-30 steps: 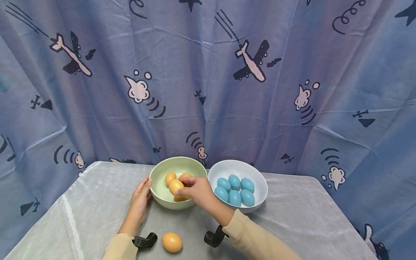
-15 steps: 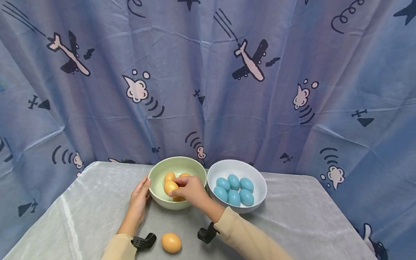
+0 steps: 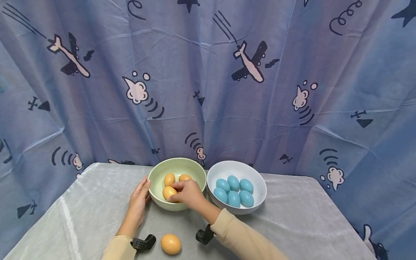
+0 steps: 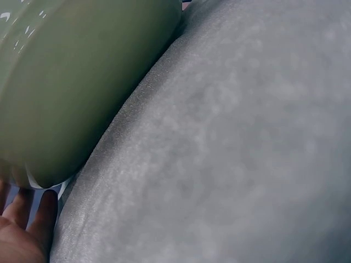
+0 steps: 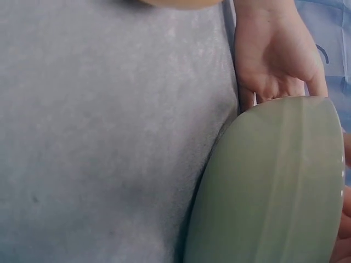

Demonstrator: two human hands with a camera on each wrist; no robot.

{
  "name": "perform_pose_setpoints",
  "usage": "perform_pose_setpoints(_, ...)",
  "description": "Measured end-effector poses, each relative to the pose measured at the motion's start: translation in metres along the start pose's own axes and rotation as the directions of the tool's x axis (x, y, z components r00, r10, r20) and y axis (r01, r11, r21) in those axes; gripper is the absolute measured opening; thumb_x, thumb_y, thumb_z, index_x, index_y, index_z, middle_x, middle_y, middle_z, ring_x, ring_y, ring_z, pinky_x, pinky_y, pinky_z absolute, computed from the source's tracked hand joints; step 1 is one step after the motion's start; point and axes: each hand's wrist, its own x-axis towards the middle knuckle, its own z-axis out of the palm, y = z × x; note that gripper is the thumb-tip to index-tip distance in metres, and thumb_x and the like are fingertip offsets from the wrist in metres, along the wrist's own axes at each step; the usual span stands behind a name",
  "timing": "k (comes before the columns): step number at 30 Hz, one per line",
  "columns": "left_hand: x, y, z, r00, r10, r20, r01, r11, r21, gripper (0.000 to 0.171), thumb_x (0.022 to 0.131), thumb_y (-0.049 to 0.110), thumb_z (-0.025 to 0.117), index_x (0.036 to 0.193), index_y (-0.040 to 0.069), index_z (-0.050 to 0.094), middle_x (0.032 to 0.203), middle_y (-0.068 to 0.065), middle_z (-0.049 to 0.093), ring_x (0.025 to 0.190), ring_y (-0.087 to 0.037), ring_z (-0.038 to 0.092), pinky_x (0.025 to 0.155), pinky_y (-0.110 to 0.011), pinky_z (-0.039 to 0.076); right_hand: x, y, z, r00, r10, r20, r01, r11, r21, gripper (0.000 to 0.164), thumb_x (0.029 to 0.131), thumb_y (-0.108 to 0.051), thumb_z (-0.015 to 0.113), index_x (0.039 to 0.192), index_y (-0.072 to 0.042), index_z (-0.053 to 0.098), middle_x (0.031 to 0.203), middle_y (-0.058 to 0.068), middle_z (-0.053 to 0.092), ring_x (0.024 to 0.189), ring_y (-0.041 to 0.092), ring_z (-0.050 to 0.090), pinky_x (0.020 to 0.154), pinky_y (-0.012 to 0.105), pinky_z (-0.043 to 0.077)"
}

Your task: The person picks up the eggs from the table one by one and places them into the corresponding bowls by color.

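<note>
A light green bowl (image 3: 156,196) stands at mid-table with several orange eggs (image 3: 169,179) inside. At its left side, my left hand (image 3: 138,202) rests against the outer wall with fairly straight fingers, the thumb near the rim. The left wrist view shows those fingers (image 4: 45,219) touching the bowl's lower side. Inside the bowl, my right hand (image 3: 187,195) pinches an orange egg (image 3: 168,191) between thumb and fingers, low among the others. From the right wrist, the bowl's outside (image 5: 269,186) hides most of that hand. Another orange egg (image 3: 170,244) lies on the cloth in front.
Right of the green bowl, close against it, stands a white bowl (image 3: 260,187) holding several blue eggs (image 3: 234,199). A grey cloth (image 3: 292,216) covers the table. Behind hangs a blue curtain (image 3: 175,94) with printed planes. My right forearm passes in front of the white bowl.
My right hand has moved the pinched egg left and down within the green bowl, beside the other eggs. My left hand keeps its place at the bowl's side.
</note>
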Motion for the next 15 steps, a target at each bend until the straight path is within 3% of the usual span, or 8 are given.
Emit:
perform_pose_setpoints(10, -0.0004, 0.0002, -0.0003, 1.000, -0.001, 0.008, 0.001, 1.000, -0.001, 0.065, 0.103, 0.049, 0.046, 0.157, 0.016, 0.030, 0.163, -0.004, 0.032, 0.113, 0.011, 0.052, 0.090, -0.006, 0.044, -0.0010, -0.0014, 0.0015, 0.998, -0.057, 0.026, 0.059, 0.995, -0.084, 0.041, 0.069, -0.006, 0.088, 0.106, 0.006, 0.075, 0.103, 0.015, 0.077, 0.100, 0.024, 0.071, 0.085, 0.022, 0.055)
perform_pose_setpoints(15, -0.0011, 0.0012, -0.0006, 1.000, -0.007, 0.011, 0.007, 1.000, 0.010, 0.066, 0.103, 0.051, 0.045, 0.158, 0.018, 0.028, 0.163, -0.003, 0.030, 0.137, -0.009, 0.045, 0.091, -0.006, 0.042, -0.0019, -0.0013, 0.0003, 0.996, -0.080, 0.043, 0.084, 0.990, -0.115, 0.040, 0.070, -0.007, 0.088, 0.106, 0.005, 0.075, 0.102, 0.013, 0.077, 0.098, 0.018, 0.070, 0.087, 0.025, 0.056)
